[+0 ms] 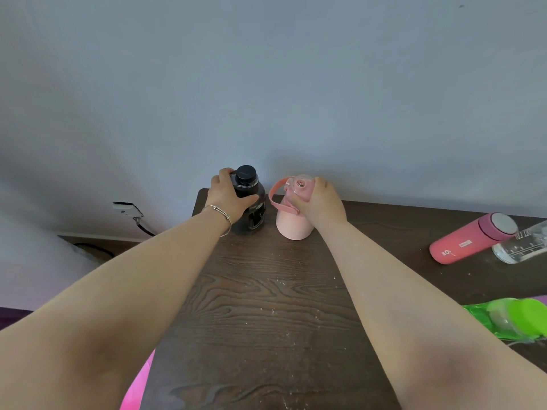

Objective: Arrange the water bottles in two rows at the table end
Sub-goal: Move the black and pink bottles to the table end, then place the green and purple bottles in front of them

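Note:
A black bottle (pixel 251 202) with a black cap stands upright at the far left corner of the dark wooden table (pixel 260 306). My left hand (pixel 229 195) grips it from the left side, near the shoulder. Right beside it stands a pale pink bottle (pixel 294 226) with a pink carry strap. My right hand (pixel 321 202) wraps around its upper part from the right. The two bottles stand side by side against the far edge, a small gap between them.
At the right lie a pink-red bottle (pixel 467 241) and a clear bottle (pixel 521 247), both on their sides. A green bottle (pixel 515 319) lies at the near right edge. A pink object (pixel 139 386) shows below the table's left edge. The wall rises just behind the table.

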`<action>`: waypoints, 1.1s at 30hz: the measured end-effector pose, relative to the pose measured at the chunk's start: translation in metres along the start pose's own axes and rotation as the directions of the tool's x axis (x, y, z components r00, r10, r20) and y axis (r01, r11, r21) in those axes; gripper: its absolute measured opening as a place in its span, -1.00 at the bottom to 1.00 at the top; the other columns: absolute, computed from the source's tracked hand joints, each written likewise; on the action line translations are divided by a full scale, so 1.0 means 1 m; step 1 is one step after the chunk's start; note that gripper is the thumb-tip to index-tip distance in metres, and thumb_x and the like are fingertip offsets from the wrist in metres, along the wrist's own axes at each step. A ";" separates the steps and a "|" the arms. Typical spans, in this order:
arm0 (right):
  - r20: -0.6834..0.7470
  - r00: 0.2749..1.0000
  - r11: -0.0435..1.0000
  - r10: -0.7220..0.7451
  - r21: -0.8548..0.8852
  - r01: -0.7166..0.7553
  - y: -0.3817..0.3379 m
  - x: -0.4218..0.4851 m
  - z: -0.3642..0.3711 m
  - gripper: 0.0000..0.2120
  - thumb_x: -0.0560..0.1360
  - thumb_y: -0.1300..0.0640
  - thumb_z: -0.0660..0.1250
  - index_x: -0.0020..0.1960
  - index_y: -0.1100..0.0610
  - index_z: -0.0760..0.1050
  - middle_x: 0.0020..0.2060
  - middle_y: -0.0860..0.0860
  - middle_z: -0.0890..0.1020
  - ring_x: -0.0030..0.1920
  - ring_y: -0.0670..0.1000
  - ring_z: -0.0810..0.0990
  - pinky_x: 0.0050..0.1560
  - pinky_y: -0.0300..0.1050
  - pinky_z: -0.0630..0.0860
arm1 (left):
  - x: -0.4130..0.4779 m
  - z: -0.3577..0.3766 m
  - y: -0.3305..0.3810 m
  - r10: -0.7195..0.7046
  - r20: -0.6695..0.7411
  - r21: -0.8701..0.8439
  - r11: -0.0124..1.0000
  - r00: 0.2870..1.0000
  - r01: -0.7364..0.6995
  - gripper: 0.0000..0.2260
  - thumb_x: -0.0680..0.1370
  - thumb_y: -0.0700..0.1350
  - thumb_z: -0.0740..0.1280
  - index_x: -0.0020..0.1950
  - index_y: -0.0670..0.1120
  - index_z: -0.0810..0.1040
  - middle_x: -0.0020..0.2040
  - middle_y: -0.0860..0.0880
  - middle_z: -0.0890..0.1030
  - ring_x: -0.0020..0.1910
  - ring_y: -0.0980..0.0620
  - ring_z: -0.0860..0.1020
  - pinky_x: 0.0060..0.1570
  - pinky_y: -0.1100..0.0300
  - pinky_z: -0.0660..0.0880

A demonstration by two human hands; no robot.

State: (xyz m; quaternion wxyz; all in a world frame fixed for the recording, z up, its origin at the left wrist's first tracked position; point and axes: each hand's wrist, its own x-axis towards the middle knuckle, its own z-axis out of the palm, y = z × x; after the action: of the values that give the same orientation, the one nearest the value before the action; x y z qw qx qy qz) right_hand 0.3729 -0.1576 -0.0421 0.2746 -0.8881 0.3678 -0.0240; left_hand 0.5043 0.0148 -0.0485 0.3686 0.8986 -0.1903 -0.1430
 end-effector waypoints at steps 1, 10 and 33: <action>-0.001 1.000 0.999 -0.020 -0.045 0.020 -0.001 -0.002 -0.002 -0.24 0.53 -0.19 0.52 0.48 0.26 0.34 0.37 0.23 0.49 0.37 0.27 0.51 0.24 0.09 0.53 | -0.001 -0.001 0.001 0.000 0.002 0.040 0.999 1.000 0.000 -0.27 0.40 0.05 0.51 0.44 -0.06 0.22 0.35 -0.16 0.35 0.25 -0.18 0.43 0.23 0.02 0.39; -0.033 0.973 0.901 -0.229 -0.386 0.199 -0.018 -0.042 -0.020 -0.39 0.59 -0.10 0.44 0.50 0.20 0.40 0.32 0.18 0.55 0.33 0.26 0.54 0.23 0.11 0.54 | -0.041 -0.017 0.001 0.159 0.075 0.586 0.792 0.984 -0.172 -0.12 0.44 0.09 0.43 0.56 -0.06 -0.05 0.52 -0.14 0.12 0.48 -0.18 0.14 0.34 -0.16 0.30; -0.086 0.992 0.872 -0.094 -0.488 0.040 0.124 -0.209 -0.107 -0.33 0.69 -0.13 0.29 0.70 0.05 0.15 0.62 0.14 0.32 0.67 0.20 0.21 0.69 0.15 0.16 | -0.202 0.045 0.091 0.380 0.217 0.737 0.541 0.899 -0.406 -0.27 0.53 0.22 0.24 0.55 -0.04 0.00 0.54 -0.13 0.11 0.51 -0.20 0.09 0.41 -0.20 0.12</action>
State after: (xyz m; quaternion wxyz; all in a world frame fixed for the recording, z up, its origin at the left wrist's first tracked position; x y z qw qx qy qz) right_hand 0.1147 -0.1404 0.0189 0.0219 -0.9383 0.3450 0.0120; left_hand 0.2854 0.0182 0.0093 -0.0281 0.8998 -0.4346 0.0240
